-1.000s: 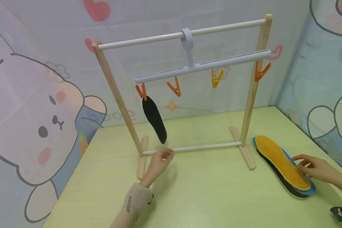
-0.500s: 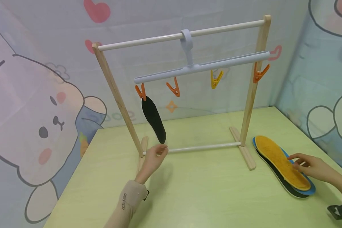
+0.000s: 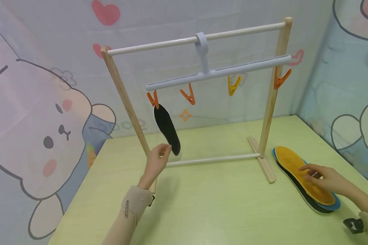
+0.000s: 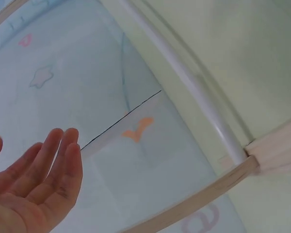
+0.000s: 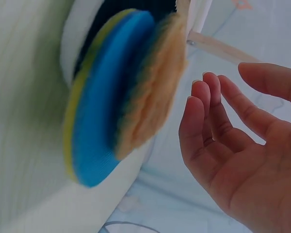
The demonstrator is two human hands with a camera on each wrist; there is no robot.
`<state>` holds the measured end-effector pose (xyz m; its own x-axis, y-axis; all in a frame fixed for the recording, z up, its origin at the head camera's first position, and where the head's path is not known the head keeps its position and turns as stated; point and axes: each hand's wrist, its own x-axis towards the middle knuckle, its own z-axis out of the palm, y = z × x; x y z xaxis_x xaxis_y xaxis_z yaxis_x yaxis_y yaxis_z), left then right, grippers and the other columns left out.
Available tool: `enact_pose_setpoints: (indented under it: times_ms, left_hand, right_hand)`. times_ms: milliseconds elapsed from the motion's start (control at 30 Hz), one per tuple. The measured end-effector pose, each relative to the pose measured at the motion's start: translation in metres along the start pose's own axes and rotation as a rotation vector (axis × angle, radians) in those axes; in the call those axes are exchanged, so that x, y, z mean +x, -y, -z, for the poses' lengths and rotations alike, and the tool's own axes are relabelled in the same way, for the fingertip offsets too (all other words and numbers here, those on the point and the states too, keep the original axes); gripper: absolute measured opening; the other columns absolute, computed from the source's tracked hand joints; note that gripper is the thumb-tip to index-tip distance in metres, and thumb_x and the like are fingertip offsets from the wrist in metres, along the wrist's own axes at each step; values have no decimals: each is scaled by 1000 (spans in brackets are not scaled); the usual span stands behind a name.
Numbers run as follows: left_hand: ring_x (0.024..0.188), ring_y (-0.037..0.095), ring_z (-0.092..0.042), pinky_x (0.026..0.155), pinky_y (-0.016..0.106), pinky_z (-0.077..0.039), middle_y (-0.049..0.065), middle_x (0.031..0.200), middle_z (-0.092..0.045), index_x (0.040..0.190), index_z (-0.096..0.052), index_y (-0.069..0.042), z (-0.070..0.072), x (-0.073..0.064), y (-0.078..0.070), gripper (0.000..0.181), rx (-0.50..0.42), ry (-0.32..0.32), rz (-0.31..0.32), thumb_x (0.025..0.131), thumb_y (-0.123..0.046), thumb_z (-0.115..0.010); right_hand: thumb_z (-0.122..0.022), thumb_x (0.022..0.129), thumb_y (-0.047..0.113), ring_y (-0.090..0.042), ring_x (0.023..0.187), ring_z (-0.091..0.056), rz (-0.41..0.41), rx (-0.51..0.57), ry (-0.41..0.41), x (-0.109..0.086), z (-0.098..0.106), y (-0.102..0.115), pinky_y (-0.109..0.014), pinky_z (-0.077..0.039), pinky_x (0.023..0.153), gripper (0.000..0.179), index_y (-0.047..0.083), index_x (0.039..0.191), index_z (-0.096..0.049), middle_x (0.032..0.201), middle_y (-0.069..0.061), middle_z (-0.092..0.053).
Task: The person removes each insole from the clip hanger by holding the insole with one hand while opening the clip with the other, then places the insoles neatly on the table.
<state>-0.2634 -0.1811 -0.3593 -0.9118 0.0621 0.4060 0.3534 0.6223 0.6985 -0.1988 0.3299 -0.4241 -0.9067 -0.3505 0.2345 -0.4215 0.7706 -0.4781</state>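
Note:
A black insole hangs tilted from the leftmost orange clothespin, under a pale grey hanger. My left hand is beside the insole's lower end; whether the fingertips touch it I cannot tell. Its fingers are relaxed and hold nothing in the left wrist view. Over a stack of insoles at the right hovers my right hand, fingers loosely bent and apart from it. A fuzzy orange-yellow insole tops this stack, above a blue insole with a yellow edge and a black one with a white rim.
The hanger hooks over the top rod of a wooden rack, whose lower rod runs just above the table. An orange clothespin, a yellow clothespin and another orange clothespin hang without insoles. Printed cloth backs the pale green table.
My left hand has risen and shifted left, to the hanging insole's lower end. The right hand has slid left above the stack. The insoles and clothespins look the same.

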Motion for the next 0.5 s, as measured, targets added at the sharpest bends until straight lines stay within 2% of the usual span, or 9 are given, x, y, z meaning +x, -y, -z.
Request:
enact_pose_setpoints:
  times_ms: [267, 500]
  left_hand:
    - [86, 33, -63, 78, 41, -50, 19, 106, -64, 107, -59, 0, 19, 20, -8, 33, -6, -144, 51, 93, -26, -46]
    - [95, 35, -61, 85, 41, -48, 20, 117, -58, 118, -51, 2, 37, 46, -18, 42, -13, -156, 73, 92, -30, -46]
  right_hand:
    - [-57, 86, 12, 8, 69, -49, 18, 7, 28, 8, -5, 13, -19, -44, 55, 22, 3, 106, -56, 86, -3, -61]
    - [-57, 86, 9, 9, 70, -48, 97, 9, 15, 17, -10, 23, -20, -45, 57, 21, 3, 106, -56, 84, 2, -60]
